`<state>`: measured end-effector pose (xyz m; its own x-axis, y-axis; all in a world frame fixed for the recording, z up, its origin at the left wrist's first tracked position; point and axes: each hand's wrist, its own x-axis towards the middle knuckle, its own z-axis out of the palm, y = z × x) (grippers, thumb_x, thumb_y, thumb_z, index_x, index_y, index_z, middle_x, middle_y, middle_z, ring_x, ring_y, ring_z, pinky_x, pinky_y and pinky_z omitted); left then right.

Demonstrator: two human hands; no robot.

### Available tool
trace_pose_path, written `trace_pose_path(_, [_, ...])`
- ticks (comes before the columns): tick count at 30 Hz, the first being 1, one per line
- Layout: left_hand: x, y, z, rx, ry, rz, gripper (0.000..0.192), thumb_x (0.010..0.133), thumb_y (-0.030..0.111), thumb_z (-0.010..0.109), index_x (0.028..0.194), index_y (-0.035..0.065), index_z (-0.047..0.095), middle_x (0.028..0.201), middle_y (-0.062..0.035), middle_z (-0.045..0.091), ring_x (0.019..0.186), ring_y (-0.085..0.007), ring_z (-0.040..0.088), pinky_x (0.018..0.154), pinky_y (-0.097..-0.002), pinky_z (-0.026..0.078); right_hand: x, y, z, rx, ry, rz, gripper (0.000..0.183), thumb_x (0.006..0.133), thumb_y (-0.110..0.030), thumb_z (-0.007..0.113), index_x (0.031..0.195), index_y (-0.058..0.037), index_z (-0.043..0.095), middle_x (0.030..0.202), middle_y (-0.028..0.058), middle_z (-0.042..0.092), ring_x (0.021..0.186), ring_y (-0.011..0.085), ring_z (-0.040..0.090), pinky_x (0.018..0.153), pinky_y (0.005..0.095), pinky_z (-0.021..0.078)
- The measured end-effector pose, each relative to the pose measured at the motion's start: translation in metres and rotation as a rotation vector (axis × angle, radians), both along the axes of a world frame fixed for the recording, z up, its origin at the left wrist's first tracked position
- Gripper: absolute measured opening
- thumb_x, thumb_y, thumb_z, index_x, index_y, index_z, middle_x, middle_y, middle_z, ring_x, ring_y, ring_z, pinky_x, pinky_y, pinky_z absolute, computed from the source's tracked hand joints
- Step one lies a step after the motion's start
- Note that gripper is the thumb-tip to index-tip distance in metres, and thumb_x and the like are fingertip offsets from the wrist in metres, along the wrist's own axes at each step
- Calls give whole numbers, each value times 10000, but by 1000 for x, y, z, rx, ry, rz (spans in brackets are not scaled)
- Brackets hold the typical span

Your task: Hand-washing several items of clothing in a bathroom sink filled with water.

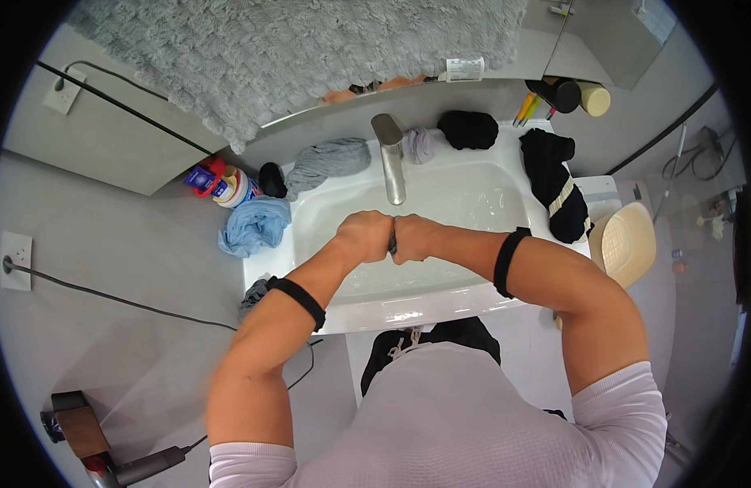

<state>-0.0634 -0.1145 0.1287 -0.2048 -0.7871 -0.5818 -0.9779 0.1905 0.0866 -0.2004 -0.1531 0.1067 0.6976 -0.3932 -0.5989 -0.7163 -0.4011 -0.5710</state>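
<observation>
Over the white washbasin (375, 299), my left hand (366, 236) and my right hand (415, 238) are closed in fists pressed side by side. Between them shows a bit of small dark grey cloth (392, 243), gripped by both; the rest of it is hidden in the fists. Just beyond the hands stands the metal faucet (392, 161), its spout pointing toward them. Water (473, 201) lies in the basin.
Along the rim lie grey cloth (329, 163), light blue cloth (255, 226), a black bundle (468, 129) and black cloth with a pale stripe (555, 186). Dark grey cloth (253, 297) sits by my left forearm. A beige plastic basin (625, 244) stands at the right, a hair dryer (149, 466) at lower left.
</observation>
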Motion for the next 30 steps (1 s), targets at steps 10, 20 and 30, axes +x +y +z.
trace_pose_path(10, [26,11,-74,287,331,392,317,702,224,735,928,8,677,931,-179,711,878,-346,671,802,-394,532,-1,29,-53,-523,-122,96,313,863,-147,588,1138,-10,534,1042,213,640,919,373,664,806,445,545])
trace_pose_path(20, [12,32,-95,-208,213,278,350,758,220,714,1052,48,635,1195,-199,629,1046,-348,632,898,-431,512,-9,40,-63,-523,-117,-21,392,783,-158,677,1116,-9,533,1035,188,638,925,351,658,804,441,539])
trace_pose_path(30, [-2,56,-118,-89,347,268,320,805,260,649,1045,50,623,973,-234,687,936,-403,652,827,-459,527,-19,64,-101,-551,-124,-44,418,816,-161,608,1203,-57,490,1019,205,637,830,381,679,734,465,557])
